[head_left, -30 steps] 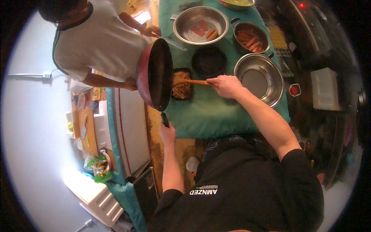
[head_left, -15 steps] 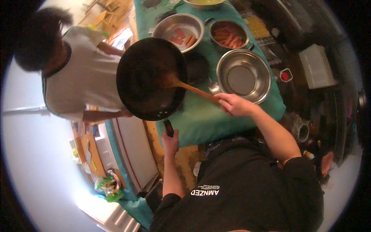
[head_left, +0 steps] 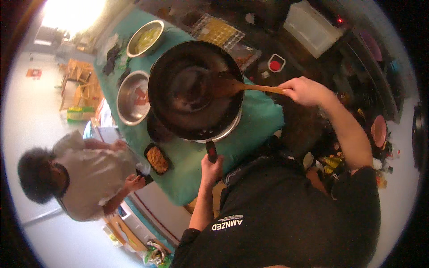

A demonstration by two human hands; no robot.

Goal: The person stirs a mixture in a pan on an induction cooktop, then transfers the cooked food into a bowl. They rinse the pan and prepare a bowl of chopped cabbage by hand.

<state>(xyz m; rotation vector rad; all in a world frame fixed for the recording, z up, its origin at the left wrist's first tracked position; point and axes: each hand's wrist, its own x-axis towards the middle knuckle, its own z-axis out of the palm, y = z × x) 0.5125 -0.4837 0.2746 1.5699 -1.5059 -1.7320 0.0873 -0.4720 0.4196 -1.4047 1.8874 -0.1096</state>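
My left hand (head_left: 212,169) is closed around the black handle of a large dark wok (head_left: 178,118), which is tilted above the table. Inside, the wok looks dark and slightly shiny, with no food that I can make out. A wooden spatula (head_left: 261,88) is gripped near its end by my right hand (head_left: 306,91), and its blade lies inside the wok. Under the wok's near right edge shows the rim of a steel bowl (head_left: 233,128). Left of the wok, a black tray holds crumbly orange-brown food (head_left: 157,160).
On the green-covered table (head_left: 178,181), a steel bowl (head_left: 125,107) holds pink pieces; another at the back holds pale green food (head_left: 146,40). A co-worker (head_left: 96,176) stands at the left. Beyond the table are a pale bin (head_left: 310,29), an egg tray (head_left: 219,31) and a small red-filled container (head_left: 276,63).
The wok and spatula have moved right, over the steel bowl, as my view turned. The tray of orange-brown food now shows. The co-worker stands farther from the wok with both hands in view.
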